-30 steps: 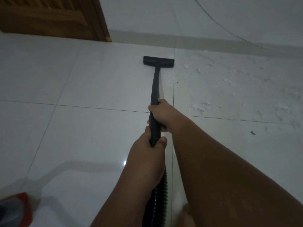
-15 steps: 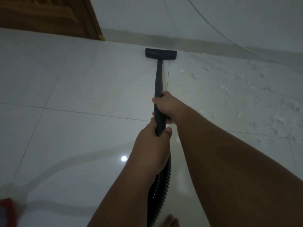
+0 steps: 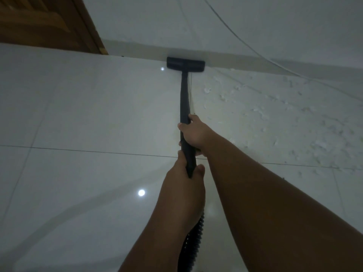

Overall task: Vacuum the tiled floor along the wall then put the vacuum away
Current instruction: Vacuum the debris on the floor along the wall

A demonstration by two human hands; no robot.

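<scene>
Head view, left to right: a wooden door (image 3: pixel 45 22) stands far left of the nozzle (image 3: pixel 185 64), and the tiled floor (image 3: pixel 88 107) left of the nozzle looks glossy and free of litter, so that stretch seems done. The left hand (image 3: pixel 184 185) curls its fingers (image 3: pixel 180 155) round the rear end of the black wand (image 3: pixel 184 99), well back from the nozzle, with the ribbed hose (image 3: pixel 193 242) trailing behind it. The right hand (image 3: pixel 194 133) grips the wand nearer the nozzle. The nozzle itself lies flat on the floor, touching the foot of the wall (image 3: pixel 255 20). Right of the nozzle, white scraps (image 3: pixel 265 114) litter the tiles beneath a thin cord (image 3: pixel 235 36). I judge that patch remains, as does putting the vacuum away.
</scene>
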